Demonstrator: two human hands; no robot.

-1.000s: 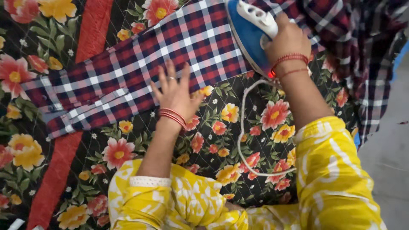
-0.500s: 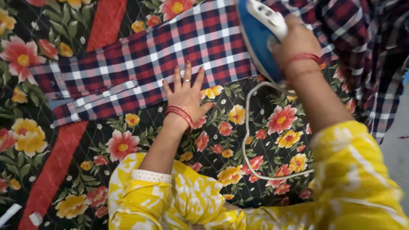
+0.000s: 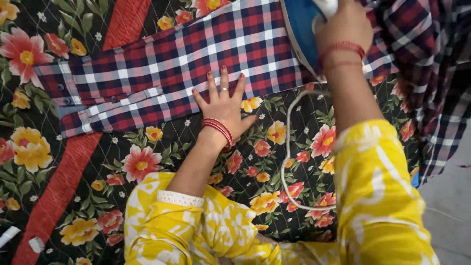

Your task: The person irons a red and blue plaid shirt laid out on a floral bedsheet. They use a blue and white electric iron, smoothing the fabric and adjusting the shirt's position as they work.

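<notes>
Head view: right hand (image 3: 345, 24) grips blue iron (image 3: 300, 34) on plaid shirt sleeve (image 3: 171, 64); left hand (image 3: 224, 107) open, flat on sleeve edge.

Your shirt sleeve (image 3: 167, 68) lies across the quilt (image 3: 147, 167), cuff at the left end. Your left hand (image 3: 224, 107) rests flat on the sleeve's near edge. To its right, your right hand (image 3: 343, 27) holds the iron (image 3: 301, 34) on the sleeve; the cord (image 3: 286, 147) trails toward you over the quilt.
</notes>
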